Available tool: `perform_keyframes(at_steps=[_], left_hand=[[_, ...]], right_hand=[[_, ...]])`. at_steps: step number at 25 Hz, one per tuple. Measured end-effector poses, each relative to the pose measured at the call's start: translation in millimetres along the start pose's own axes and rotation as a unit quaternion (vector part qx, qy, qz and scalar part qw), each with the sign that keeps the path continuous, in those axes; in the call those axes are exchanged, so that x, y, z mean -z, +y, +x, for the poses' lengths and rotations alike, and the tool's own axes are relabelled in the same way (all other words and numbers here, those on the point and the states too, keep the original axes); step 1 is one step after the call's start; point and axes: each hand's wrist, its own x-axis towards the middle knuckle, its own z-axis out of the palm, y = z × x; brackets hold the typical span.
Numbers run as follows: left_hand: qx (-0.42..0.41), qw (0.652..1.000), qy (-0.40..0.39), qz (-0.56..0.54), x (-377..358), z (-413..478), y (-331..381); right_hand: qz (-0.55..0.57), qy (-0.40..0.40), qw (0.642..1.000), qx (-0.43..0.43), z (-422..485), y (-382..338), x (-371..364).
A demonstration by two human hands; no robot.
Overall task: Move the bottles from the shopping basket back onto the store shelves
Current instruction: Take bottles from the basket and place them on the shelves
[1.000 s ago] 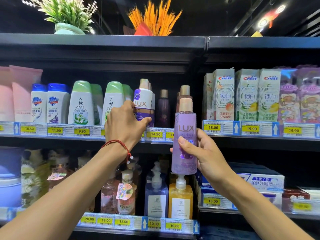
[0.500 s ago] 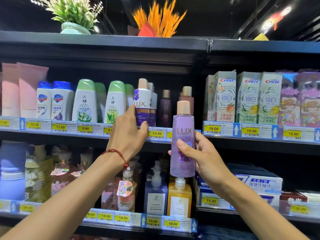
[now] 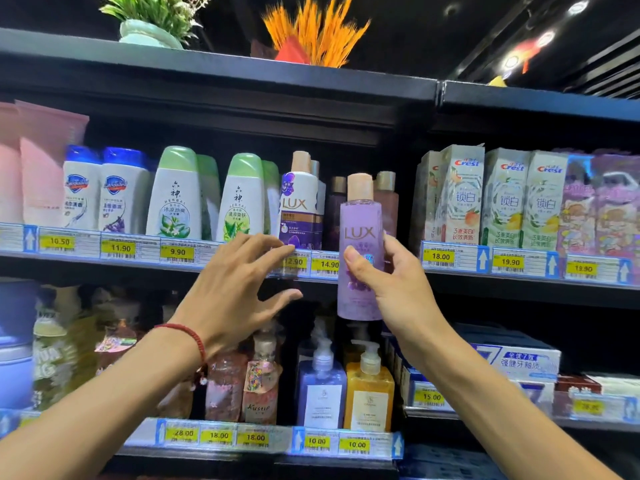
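Shelving step: my R hand [image 3: 393, 289] gripped the LUX bottle [image 3: 360, 233] upright, L hand [image 3: 235, 289] lay open beside it; next needed a lift onto shelf [image 3: 104, 269].

- Black metal store shelves [image 3: 221, 81] span the view, their front edges lined with yellow price labels [image 3: 177, 252].
- On top stand a green plant in a pale pot [image 3: 149, 32] and an orange grass spray [image 3: 318, 32].
- Round spotlights [image 3: 576, 8] glow in the dark ceiling [image 3: 415, 26].

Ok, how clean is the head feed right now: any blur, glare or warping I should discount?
Head view: the purple LUX bottle in the right hand reads sharp; the lower-left bottles are smeared by blur; the top shelf tilts and bends from the wide lens; the ceiling spotlights flare at upper right.
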Motion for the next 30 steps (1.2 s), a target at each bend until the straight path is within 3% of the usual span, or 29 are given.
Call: perform_keyframes(at_steps=[4, 12, 23, 28, 30], left_hand=[[-0.036, 0.999, 0.012, 0.014, -4, -2, -14], [-0.062, 0.998, 0.030, 0.012, -18, 0, -27], [-0.069, 0.996, 0.037, -0.034, -23, 2, -34], [-0.069, 0.996, 0.038, -0.043, -23, 2, -34], [-0.070, 0.996, 0.041, -0.039, -24, 1, -34]], right_hand=[[0.002, 0.044, 0.999, 0.030, 7, -12, -8], [-0.114, 0.122, 0.968, 0.186, 45, -31, -31], [-0.224, 0.117, 0.964, 0.077, 71, -11, -25], [-0.379, 0.136, 0.914, 0.044, 73, -5, -23], [-0.384, 0.132, 0.913, 0.032, 73, -9, -22]])
